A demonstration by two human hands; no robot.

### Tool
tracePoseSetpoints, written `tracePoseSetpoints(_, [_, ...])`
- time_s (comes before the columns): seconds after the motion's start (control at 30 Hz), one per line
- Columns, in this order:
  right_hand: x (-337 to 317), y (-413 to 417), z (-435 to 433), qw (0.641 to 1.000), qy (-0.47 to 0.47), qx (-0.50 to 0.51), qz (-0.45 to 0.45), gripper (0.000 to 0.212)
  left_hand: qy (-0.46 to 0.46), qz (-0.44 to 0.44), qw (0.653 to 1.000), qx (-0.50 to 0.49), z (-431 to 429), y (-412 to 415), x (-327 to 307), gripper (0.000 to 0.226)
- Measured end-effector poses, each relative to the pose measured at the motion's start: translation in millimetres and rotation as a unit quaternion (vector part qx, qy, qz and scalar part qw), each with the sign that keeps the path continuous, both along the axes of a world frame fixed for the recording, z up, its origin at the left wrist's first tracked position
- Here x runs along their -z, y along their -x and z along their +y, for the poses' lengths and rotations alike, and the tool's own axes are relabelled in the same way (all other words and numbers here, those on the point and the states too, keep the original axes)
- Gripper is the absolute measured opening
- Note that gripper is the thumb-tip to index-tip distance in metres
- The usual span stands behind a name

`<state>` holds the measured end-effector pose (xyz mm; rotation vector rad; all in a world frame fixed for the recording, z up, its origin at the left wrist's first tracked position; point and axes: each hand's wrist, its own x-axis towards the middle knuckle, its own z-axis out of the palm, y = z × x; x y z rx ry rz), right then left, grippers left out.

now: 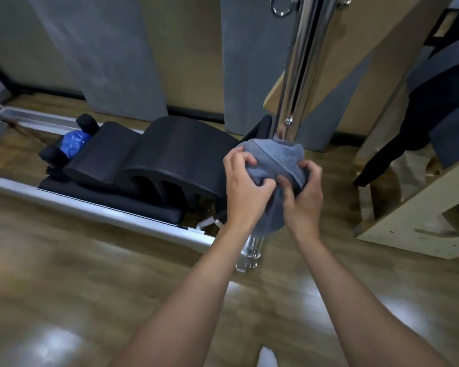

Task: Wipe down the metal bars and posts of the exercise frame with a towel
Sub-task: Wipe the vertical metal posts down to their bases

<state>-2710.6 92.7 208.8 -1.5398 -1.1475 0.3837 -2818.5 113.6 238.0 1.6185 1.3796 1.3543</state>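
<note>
towel (pixel 273 157): soft grey terry, bunched round chrome post (pixel 300 75) | left hand (pixel 245 186), right hand (pixel 304 192): each grip clutching towel

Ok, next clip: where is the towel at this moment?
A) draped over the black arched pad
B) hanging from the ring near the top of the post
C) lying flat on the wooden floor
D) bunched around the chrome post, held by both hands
D: the towel is bunched around the lower part of the chrome post, and the left hand and right hand both grip it with curled fingers.
</note>
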Motion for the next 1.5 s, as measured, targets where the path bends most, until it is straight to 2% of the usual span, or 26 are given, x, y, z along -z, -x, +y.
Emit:
tracePoseSetpoints(0.13, [-11, 5, -3, 0.999, -0.007, -0.004, -0.041, 0.036, 0.034, -0.053, 0.997, -0.037, 0, 1, 3, 0.037])
tracePoseSetpoints(0.23, [12, 5, -11, 0.995, 0.065, -0.021, -0.066, 0.032, 0.115, -0.051, 0.991, -0.043, -9, 7, 25, 0.033])
tracePoseSetpoints(0.33, [29, -6, -14, 0.992, 0.119, -0.009, -0.044, 0.031, 0.114, -0.039, 0.992, -0.023, -14, 7, 30, 0.032])
tracePoseSetpoints(0.47, [15, 7, -11, 0.999, -0.021, 0.027, -0.022, 0.03, -0.002, -0.114, 0.99, -0.08, -6, 9, 23, 0.04])
tracePoseSetpoints(0.53, [14, 18, -5, 0.998, -0.048, 0.037, -0.013, 0.041, 0.005, -0.144, 0.987, -0.066, -2, 7, 18, 0.049])
tracePoseSetpoints(0.63, [33, 21, -1, 0.999, 0.012, 0.011, 0.037, 0.049, 0.073, -0.111, 0.991, -0.012, 9, 3, 16, 0.056])
tracePoseSetpoints(0.73, [40, 16, -5, 0.997, 0.067, -0.008, 0.046, 0.043, 0.069, -0.053, 0.996, -0.001, 9, 7, 27, 0.056])
tracePoseSetpoints(0.8, [36, 19, -6, 0.998, 0.062, -0.003, -0.015, 0.038, 0.079, -0.055, 0.995, -0.025, 3, 12, 39, 0.054])
tracePoseSetpoints(0.83, [33, 21, -6, 0.996, 0.047, -0.008, -0.075, 0.036, 0.099, -0.065, 0.992, -0.038, -1, 15, 45, 0.051])
tracePoseSetpoints(0.9, [33, 21, -9, 0.974, 0.024, -0.046, -0.222, 0.042, 0.136, -0.081, 0.986, -0.053, -7, 20, 63, 0.047])
tracePoseSetpoints(0.97, [42, 5, -9, 0.953, 0.033, -0.075, -0.293, 0.051, 0.12, -0.042, 0.99, -0.057, -12, 21, 77, 0.05])
tracePoseSetpoints(1.07, [68, -27, -6, 0.97, 0.053, -0.095, -0.22, 0.045, 0.09, -0.003, 0.996, -0.01, -9, 13, 84, 0.067])
tracePoseSetpoints(1.17, [77, -26, -6, 0.981, 0.079, -0.081, -0.156, 0.038, 0.139, -0.005, 0.989, 0.04, 1, 8, 85, 0.079])
tracePoseSetpoints(1.23, [79, -15, -9, 0.989, 0.05, -0.056, -0.13, 0.042, 0.123, -0.029, 0.992, 0.023, 4, 6, 89, 0.076])
tracePoseSetpoints(1.33, [91, -13, -5, 0.995, -0.048, -0.032, -0.076, 0.044, 0.061, -0.086, 0.994, -0.017, -1, -5, 98, 0.068])
tracePoseSetpoints(1.4, [117, -19, 1, 0.994, -0.071, -0.042, -0.065, 0.042, 0.081, -0.104, 0.991, -0.015, -2, -12, 111, 0.068])
tracePoseSetpoints(1.5, [157, -32, 1, 0.99, 0.026, -0.114, -0.08, 0.04, 0.168, -0.031, 0.985, -0.008, 7, -11, 149, 0.069])
